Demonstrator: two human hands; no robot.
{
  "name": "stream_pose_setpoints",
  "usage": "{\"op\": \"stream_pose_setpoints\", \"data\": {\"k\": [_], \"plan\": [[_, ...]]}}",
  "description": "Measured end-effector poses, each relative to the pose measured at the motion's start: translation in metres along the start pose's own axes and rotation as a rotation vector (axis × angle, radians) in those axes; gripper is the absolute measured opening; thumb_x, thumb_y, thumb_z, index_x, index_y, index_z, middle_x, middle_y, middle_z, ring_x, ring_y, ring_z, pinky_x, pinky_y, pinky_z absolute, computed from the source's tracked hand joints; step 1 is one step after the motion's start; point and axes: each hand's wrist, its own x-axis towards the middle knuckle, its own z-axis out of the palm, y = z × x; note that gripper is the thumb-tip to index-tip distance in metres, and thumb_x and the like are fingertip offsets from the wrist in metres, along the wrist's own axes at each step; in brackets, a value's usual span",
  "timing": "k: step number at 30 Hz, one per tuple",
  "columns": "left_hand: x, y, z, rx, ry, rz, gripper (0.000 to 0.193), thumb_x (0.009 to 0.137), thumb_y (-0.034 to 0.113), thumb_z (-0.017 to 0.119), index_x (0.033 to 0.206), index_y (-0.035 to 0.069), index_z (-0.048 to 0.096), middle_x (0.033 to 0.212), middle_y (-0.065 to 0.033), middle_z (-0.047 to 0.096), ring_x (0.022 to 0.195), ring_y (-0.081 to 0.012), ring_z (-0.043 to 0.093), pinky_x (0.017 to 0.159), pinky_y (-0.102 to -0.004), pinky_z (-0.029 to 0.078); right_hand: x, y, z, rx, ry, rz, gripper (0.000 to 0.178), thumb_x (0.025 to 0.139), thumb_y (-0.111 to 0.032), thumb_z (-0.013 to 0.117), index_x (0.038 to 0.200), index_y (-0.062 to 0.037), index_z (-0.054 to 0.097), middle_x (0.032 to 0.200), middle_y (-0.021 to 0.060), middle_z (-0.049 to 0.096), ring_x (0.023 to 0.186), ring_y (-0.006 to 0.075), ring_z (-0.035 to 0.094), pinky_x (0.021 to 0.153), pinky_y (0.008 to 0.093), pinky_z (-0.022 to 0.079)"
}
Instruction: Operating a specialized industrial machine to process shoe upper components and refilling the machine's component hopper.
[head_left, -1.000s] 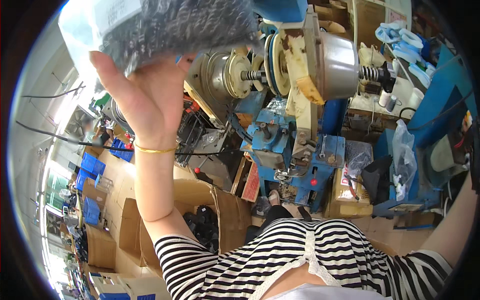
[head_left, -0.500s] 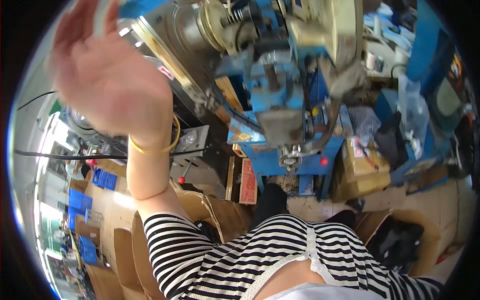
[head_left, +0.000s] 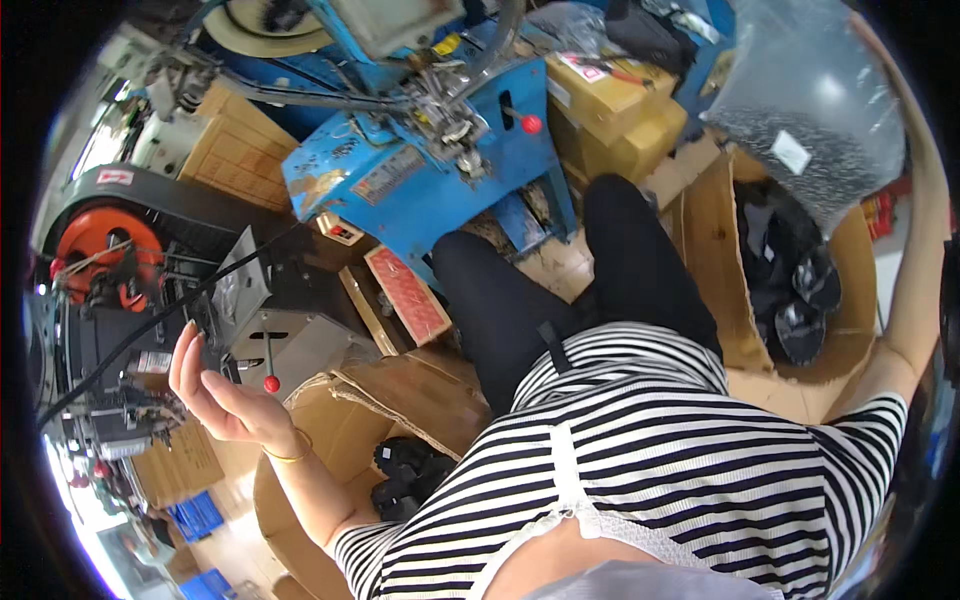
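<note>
While the person's left hand hangs empty at eight o'clock with fingers spread wide beside a red-knobbed grey metal lever box, the clear plastic bag of small dark parts sits raised at two o'clock; the right hand's grip cannot be told.

Bright daylight from the left edge, glare there, strong fisheye bending, dark vignette rim
</note>
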Motion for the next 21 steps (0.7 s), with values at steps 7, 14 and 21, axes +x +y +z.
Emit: {"op": "stream_pose_setpoints", "data": {"k": [7,14,21], "plan": [[-0.053,-0.013,0.016,-0.113,-0.214,-0.354,0.019,0.101,-0.001,0.046,0.112,-0.006,0.06,0.122,-0.0163,0.062,0.111,-0.0212,0.06,0.097,-0.0333,0.05,-0.081,0.052,0.119,-0.385,-0.478,-0.149,0.022,0.099,-0.023,0.061,0.1,-0.0032,0.068,0.089,-0.0028,0.066,0.083,0.0065,0.057,0.073,0.0251,0.047],[-0.094,-0.003,0.031,-0.006,-0.548,-0.377,0.019,0.095,0.002,0.058,0.112,-0.004,0.063,0.12,-0.0164,0.064,0.112,-0.0296,0.06,0.101,-0.039,0.044,-0.155,0.159,0.225,-0.42,-0.878,-0.1,0.016,0.09,-0.007,0.059,0.103,0.0004,0.064,0.093,0.0227,0.068,0.092,0.0385,0.067,0.081,0.045,0.053],[-0.142,0.025,0.036,0.572,-0.885,-0.279,0.042,0.095,0.023,0.064,0.128,-0.002,0.055,0.137,-0.0213,0.052,0.128,-0.0377,0.048,0.11,-0.0484,0.034,-0.224,0.321,0.324,-0.763,-1.312,-0.167,0.013,0.079,-0.006,0.061,0.088,-0.0018,0.071,0.091,0.0234,0.07,0.086,0.0402,0.069,0.074,0.0482,0.056]]}}
